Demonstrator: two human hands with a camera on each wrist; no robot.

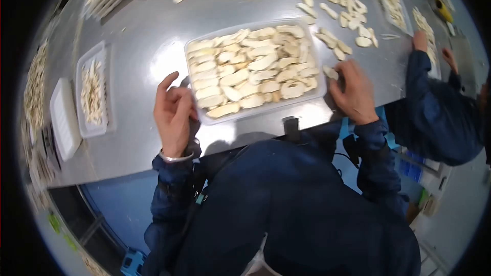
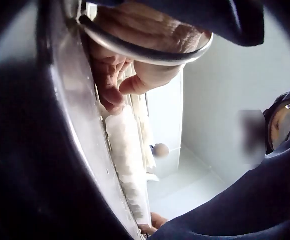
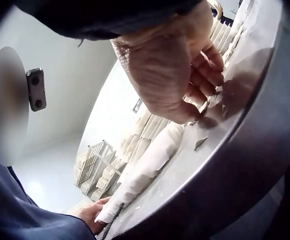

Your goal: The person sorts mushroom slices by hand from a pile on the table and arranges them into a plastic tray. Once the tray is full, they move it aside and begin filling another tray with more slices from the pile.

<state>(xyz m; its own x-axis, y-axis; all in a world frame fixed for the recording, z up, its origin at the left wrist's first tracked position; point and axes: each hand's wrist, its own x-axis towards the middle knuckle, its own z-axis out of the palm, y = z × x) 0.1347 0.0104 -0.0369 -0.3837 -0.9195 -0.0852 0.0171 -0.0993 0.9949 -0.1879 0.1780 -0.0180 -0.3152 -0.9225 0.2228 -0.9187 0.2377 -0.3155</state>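
A clear plastic tray (image 1: 319, 97) full of pale, dried-looking slices in overlapping rows lies on the metal table, near its front edge. At its left side is my left hand (image 1: 174, 115), fingers loosely bent and nothing seen in them; the left wrist view has this hand (image 2: 135, 65) close to the tray's end (image 2: 125, 150). Right of the tray, my right hand (image 1: 354, 92) pinches a slice (image 1: 331, 73) between thumb and fingers, low over the table. The right wrist view shows the hand (image 3: 170, 75) with its fingertips near the metal surface, the slice mostly hidden.
Loose slices (image 1: 353, 13) lie behind and right of the tray. A smaller filled tray (image 1: 105, 92) and a white tray (image 1: 64, 117) are at the left, another filled tray (image 1: 391, 2) at the back right. Another person's sleeve (image 1: 424, 82) reaches in at the right.
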